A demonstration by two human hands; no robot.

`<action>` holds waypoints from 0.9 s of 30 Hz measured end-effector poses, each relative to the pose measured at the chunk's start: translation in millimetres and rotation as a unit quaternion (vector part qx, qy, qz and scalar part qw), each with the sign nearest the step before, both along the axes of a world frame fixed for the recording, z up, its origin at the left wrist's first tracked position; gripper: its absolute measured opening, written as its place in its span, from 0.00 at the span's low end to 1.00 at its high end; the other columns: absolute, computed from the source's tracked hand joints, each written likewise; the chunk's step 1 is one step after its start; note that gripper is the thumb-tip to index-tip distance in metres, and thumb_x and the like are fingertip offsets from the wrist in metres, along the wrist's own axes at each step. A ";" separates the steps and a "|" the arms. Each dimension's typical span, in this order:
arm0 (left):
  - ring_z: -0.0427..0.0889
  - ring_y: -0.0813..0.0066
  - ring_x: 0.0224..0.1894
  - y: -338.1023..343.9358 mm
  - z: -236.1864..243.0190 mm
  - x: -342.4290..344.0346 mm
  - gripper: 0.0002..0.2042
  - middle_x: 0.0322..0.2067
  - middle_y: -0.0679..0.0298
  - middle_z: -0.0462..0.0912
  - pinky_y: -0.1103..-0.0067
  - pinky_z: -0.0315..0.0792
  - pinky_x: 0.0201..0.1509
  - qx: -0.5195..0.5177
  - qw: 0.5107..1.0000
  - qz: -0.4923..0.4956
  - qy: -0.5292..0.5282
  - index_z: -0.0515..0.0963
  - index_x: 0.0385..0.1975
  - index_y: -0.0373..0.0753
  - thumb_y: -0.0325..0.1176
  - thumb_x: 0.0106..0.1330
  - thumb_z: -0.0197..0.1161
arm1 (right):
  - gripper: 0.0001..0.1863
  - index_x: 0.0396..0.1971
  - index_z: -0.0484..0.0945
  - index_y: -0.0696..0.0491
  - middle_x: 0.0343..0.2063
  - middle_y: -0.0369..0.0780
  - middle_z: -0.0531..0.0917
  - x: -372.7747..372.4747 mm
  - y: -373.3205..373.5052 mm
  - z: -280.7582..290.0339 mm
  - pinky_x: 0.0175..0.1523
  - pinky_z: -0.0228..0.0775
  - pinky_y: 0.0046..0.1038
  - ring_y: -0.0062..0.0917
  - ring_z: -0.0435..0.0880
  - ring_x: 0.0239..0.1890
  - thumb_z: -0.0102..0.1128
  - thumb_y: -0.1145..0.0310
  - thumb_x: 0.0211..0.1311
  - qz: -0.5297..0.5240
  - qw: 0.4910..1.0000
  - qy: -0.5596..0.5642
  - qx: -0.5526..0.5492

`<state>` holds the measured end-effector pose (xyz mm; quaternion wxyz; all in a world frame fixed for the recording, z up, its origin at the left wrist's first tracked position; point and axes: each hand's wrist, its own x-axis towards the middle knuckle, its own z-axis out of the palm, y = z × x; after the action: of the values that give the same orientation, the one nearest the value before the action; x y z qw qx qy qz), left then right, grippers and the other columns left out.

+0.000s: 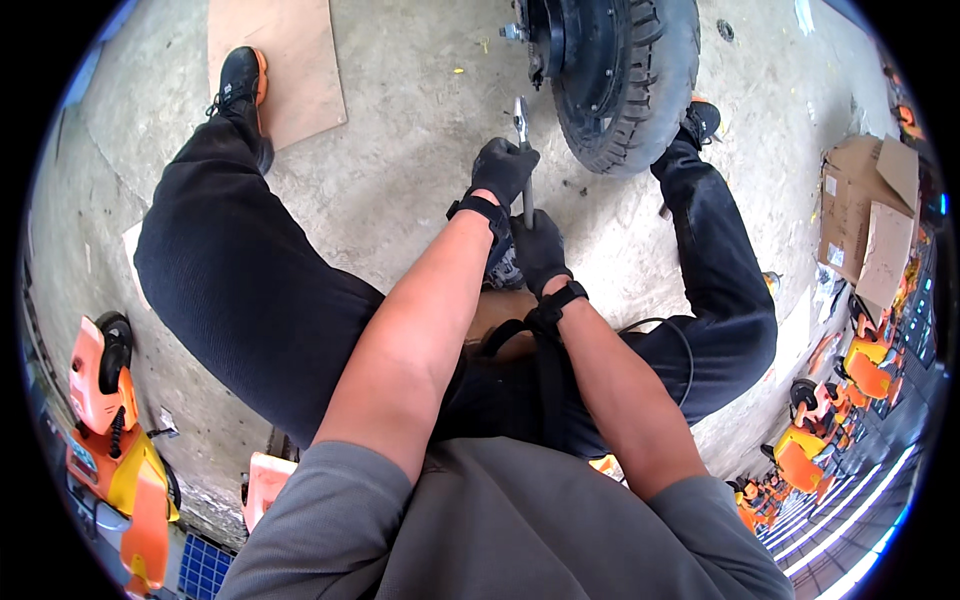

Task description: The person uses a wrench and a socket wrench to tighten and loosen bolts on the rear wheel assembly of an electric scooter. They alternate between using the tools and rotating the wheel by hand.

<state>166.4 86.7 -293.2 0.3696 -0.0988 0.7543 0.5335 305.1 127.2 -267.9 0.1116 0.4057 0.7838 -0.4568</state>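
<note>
A silver metal wrench (521, 120) points away from me, its head just below a black wheel (630, 90) with a treaded tire, hub and bolted axle (510, 32) at the top centre. My left hand (502, 170), in a black glove, is closed round the wrench's upper shaft. My right hand (538, 248), also gloved, grips the handle lower down, nearer my body. The wrench head appears apart from the axle.
My outstretched legs flank the work on a concrete floor (400, 60). A cardboard sheet (290, 70) lies by my left foot, a torn cardboard box (850, 220) at right. Orange-and-yellow small vehicles (115, 440) stand lower left and right. A small black ring (726, 30) lies beyond the wheel.
</note>
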 end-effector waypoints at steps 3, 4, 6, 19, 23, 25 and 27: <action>0.81 0.69 0.25 1.4 -4.7 0.6 0.14 0.23 0.58 0.82 0.73 0.75 0.31 0.098 0.992 0.020 -0.077 0.78 0.26 0.34 0.40 0.52 0.69 | 0.12 0.33 0.74 0.58 0.23 0.43 0.79 2.2 8.2 10.8 0.36 0.68 0.35 0.34 0.78 0.28 0.57 0.64 0.60 -0.065 0.986 -0.034 -0.149; 0.81 0.70 0.25 -1.0 -4.9 -0.1 0.13 0.24 0.58 0.82 0.74 0.75 0.31 0.144 0.982 0.045 -0.114 0.78 0.27 0.34 0.38 0.54 0.68 | 0.11 0.34 0.74 0.59 0.22 0.40 0.79 1.6 10.6 17.0 0.35 0.68 0.33 0.28 0.78 0.27 0.57 0.65 0.60 -0.087 0.975 -0.036 -0.202; 0.81 0.72 0.25 -0.3 4.2 -3.3 0.10 0.26 0.59 0.83 0.76 0.76 0.31 0.241 0.948 0.093 -0.188 0.79 0.28 0.34 0.35 0.56 0.67 | 0.10 0.34 0.76 0.58 0.21 0.32 0.76 1.6 13.7 22.6 0.26 0.66 0.24 0.17 0.73 0.21 0.56 0.66 0.62 -0.118 0.952 0.010 -0.282; 0.81 0.74 0.31 8.8 20.7 -8.2 0.07 0.31 0.62 0.82 0.78 0.78 0.38 0.237 0.960 0.035 -0.143 0.79 0.35 0.34 0.30 0.63 0.64 | 0.07 0.37 0.77 0.53 0.18 0.29 0.71 -0.8 32.3 50.8 0.24 0.65 0.20 0.15 0.69 0.18 0.56 0.66 0.65 -0.128 0.942 -0.022 -0.309; 0.81 0.76 0.30 11.7 14.1 -11.9 0.08 0.29 0.63 0.82 0.78 0.78 0.38 0.215 0.972 0.005 -0.098 0.79 0.34 0.33 0.31 0.61 0.66 | 0.07 0.37 0.76 0.52 0.18 0.30 0.71 -1.0 33.5 44.8 0.25 0.66 0.21 0.16 0.69 0.18 0.55 0.66 0.65 -0.139 0.937 -0.023 -0.321; 0.80 0.76 0.30 12.8 7.7 -11.2 0.09 0.29 0.63 0.82 0.79 0.78 0.37 0.199 0.977 -0.004 -0.082 0.79 0.34 0.33 0.32 0.61 0.66 | 0.06 0.37 0.76 0.52 0.19 0.30 0.71 -2.6 33.1 44.0 0.25 0.67 0.21 0.16 0.69 0.18 0.55 0.66 0.65 -0.136 0.940 -0.027 -0.313; 0.80 0.76 0.29 14.3 8.8 -10.0 0.09 0.28 0.63 0.82 0.79 0.77 0.36 0.199 0.976 0.007 -0.086 0.79 0.33 0.33 0.32 0.61 0.66 | 0.06 0.37 0.76 0.52 0.19 0.30 0.71 -1.3 35.2 38.2 0.25 0.67 0.21 0.16 0.70 0.17 0.55 0.67 0.65 -0.125 0.947 -0.022 -0.295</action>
<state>156.4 101.0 -284.3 0.4418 -0.0739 0.5978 0.6648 303.8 162.3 -229.7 0.1858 0.4593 0.5543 -0.6688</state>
